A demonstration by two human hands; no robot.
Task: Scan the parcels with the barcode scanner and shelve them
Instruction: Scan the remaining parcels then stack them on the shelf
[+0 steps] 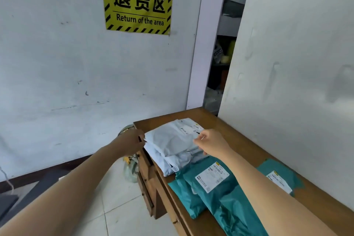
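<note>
A stack of white plastic parcels (pixel 172 143) lies at the far end of a wooden table (pixel 241 140). My left hand (pixel 130 142) grips the left edge of the top white parcel. My right hand (pixel 212 142) pinches its right edge, near the shipping label. Closer to me lie teal parcels (pixel 210 191) with white labels, and another teal parcel (pixel 277 174) sits further right, partly hidden by my right forearm. No barcode scanner is in view.
A white board (pixel 297 82) leans along the table's right side. A yellow "Return of the area" sign (pixel 138 4) hangs on the white wall. A bag (pixel 131 170) sits on the tiled floor beside the table drawers (pixel 147 184). Cluttered shelves (pixel 222 53) show behind.
</note>
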